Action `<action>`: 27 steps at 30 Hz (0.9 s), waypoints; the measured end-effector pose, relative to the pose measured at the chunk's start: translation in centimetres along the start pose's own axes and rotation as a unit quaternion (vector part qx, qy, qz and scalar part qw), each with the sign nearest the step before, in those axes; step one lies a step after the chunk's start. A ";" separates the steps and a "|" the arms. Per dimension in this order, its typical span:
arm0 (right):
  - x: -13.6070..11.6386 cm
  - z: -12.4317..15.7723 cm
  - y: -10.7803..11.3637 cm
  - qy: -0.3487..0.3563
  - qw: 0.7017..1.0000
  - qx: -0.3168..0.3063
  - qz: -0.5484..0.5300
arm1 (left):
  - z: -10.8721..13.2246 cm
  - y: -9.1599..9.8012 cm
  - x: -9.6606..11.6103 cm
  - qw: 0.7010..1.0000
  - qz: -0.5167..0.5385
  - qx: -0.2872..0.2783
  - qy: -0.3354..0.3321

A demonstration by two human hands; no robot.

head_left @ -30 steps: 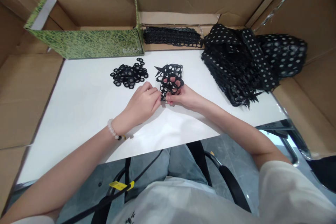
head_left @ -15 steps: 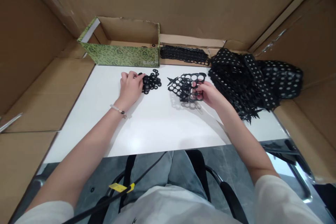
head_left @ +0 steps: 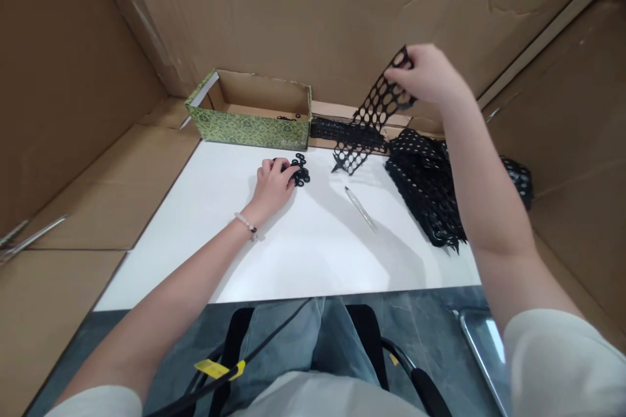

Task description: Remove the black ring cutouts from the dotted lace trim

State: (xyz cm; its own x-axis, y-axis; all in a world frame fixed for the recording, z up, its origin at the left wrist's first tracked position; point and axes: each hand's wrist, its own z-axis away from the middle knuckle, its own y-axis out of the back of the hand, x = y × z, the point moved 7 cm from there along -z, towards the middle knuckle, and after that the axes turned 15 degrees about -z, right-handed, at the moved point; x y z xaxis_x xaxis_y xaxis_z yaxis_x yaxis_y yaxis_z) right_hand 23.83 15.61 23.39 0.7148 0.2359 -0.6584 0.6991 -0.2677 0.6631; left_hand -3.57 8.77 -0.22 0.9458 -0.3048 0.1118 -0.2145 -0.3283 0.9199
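Note:
My right hand (head_left: 425,75) is raised high at the back right, pinching the top of a black perforated sheet (head_left: 374,114), which hangs above the table. My left hand (head_left: 274,184) lies curled at a small heap of black rubber rings (head_left: 301,172) on the white table (head_left: 293,260), its fingertips over the heap's left side. Steel tweezers (head_left: 360,208) lie on the tabletop below the sheet. Some rings under my left fingers are hidden.
A green patterned box (head_left: 247,130) with a few black rings inside stands at the table's back edge. Beside it lies a black perforated strip (head_left: 347,133). A heap of dotted black sheets (head_left: 423,189) sits at the right. Cardboard walls surround the table.
My right hand has lifted the sheet off the table, up and backward, uncovering the tweezers. My left hand has stayed at the ring heap, which looks smaller. The view has tilted upward.

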 end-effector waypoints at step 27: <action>23.7 -8.2 -1.8 -0.170 0.973 0.082 0.135 | -0.1 -0.2 -0.5 1.000 -0.007 0.001 0.025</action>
State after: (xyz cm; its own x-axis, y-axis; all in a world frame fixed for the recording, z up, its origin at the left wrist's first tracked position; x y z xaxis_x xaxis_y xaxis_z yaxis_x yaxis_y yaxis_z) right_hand 39.69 29.39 9.48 0.8038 -0.1793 -0.5672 0.4552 -0.4286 0.7805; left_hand -4.00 9.07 -0.41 0.9596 -0.2555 0.1177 -0.2017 -0.3336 0.9209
